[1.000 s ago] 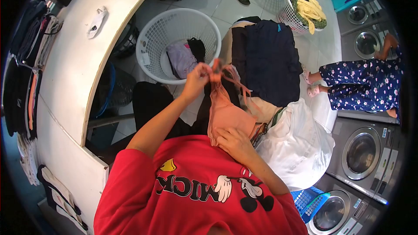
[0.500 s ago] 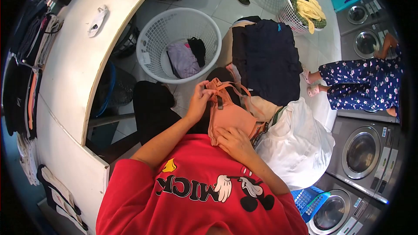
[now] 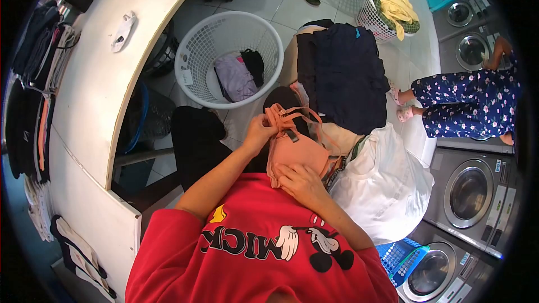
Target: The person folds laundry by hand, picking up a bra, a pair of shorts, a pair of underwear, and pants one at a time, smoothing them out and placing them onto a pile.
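An orange bra (image 3: 297, 151) lies in front of my red shirt, its thin straps trailing to the right. My left hand (image 3: 259, 133) pinches its upper left edge, near a small dark tag. Lower down, my right hand (image 3: 301, 183) rests with bent fingers on the lower part of the cup, holding it against my shirt. Just right of the bra is a white cloth bundle (image 3: 384, 185). Beyond it, dark folded clothes (image 3: 349, 78) are stacked.
A white basket (image 3: 196, 87) with a few clothes stands ahead. The curved white table (image 3: 92, 112) runs along the left. Another person (image 3: 466, 104) in flowered trousers stands at right, by washing machines (image 3: 469, 193). A blue basket (image 3: 400, 258) is at lower right.
My left hand has closed more tightly on the bra's upper edge and shifted slightly. The dark tag has tilted and moved a little right. My right hand has hardly moved.
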`<state>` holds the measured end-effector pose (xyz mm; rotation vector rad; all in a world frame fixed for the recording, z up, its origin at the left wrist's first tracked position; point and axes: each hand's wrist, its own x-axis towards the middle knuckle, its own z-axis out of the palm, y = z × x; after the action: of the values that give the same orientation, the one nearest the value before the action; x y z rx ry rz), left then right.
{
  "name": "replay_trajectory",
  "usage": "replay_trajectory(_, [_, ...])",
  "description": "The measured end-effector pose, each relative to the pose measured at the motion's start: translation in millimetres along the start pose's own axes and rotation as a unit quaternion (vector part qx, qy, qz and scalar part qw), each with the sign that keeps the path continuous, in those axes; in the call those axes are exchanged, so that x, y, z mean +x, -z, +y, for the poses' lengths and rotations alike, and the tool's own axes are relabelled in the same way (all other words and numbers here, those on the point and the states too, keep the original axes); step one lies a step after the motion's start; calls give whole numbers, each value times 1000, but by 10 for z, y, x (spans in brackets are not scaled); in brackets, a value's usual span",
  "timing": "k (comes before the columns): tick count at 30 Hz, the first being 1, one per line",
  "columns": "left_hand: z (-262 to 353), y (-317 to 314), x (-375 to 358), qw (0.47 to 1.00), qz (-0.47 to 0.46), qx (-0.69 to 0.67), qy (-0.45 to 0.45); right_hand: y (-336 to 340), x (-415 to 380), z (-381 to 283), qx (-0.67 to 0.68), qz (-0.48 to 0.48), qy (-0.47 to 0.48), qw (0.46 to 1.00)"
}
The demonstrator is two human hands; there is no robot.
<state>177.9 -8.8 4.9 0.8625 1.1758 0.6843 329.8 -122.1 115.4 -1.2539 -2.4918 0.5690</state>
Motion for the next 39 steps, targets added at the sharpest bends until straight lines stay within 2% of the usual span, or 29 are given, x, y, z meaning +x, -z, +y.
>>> replay_trajectory(1, [24,-6,-4,1000,-1,1,0,0,-3,21,-1,0,15,1000])
replay_trajectory(3, [74,-38,-2,995,-5,-88,-47,39,9,38,-2,1,27,1000])
replay_trajectory(4, [179,-56,-41,995,-7,-88,-47,92,36,39,-4,13,19,1000])
replay_trajectory(6, [445,-81,-173,991,-33,-51,-116,123,85,83,-5,26,8,1000])
replay_trajectory(7, [474,-74,-192,991,-34,-51,-115,109,114,125,-14,47,5,999])
replay_trajectory(9, [524,-48,-224,948,-76,73,-300,79,173,164,-22,68,4,997])
replay_trajectory(11, [621,-40,-335,941,-70,99,-316,38,248,159,-107,162,-23,981])
replay_trajectory(12, [646,-6,-382,905,-62,215,-361,6,269,176,-107,162,-23,981])
replay_trajectory(13, [647,26,-420,855,-53,326,-400,-43,287,207,-125,217,-9,968])
replay_trajectory(14, [562,48,-431,837,-80,355,-408,-97,291,233,-142,272,4,952])
replay_trajectory(15, [518,64,-473,838,-80,355,-407,-151,284,255,-141,271,4,952])
replay_trajectory(17, [477,72,-576,816,-139,337,-449,-269,259,310,-83,211,28,974])
replay_trajectory(19, [386,142,-655,822,-141,332,-442,-348,207,293,-99,213,32,971])
replay_trajectory(21, [358,179,-778,860,-72,289,-414,-351,160,271,-74,184,19,980])
replay_trajectory(22, [294,175,-839,898,10,256,-357,-344,173,268,-79,192,19,978])
replay_trajectory(23, [254,181,-850,898,7,256,-357,-336,176,257,-80,193,16,978])
replay_trajectory(24, [225,185,-858,987,52,91,-121,-324,178,247,-81,189,23,978])
replay_trajectory(25, [251,174,-869,984,93,-82,127,-317,185,239,-81,185,31,979])
replay_trajectory(26, [259,143,-874,984,92,-82,126,-319,203,225,-82,185,31,979])
replay_trajectory(29, [319,15,-891,951,-77,-236,184,-374,342,163,-79,205,62,974])
replay_trajectory(31, [412,12,-859,951,-68,-249,168,-418,431,133,-75,227,90,967])
replay_trajectory(33, [466,14,-798,968,-20,-212,135,-404,453,136,-65,196,92,974])
replay_trajectory(35, [427,139,-675,974,-3,-184,133,-296,512,115,124,171,81,974])
replay_trajectory(36, [412,189,-627,977,17,-191,91,-263,465,162,125,173,78,974])
replay_trajectory(37, [452,232,-588,978,37,-198,49,-224,453,242,101,215,71,969])
replay_trajectory(39, [493,378,-516,986,28,-158,39,-87,514,427,1,278,1,961])
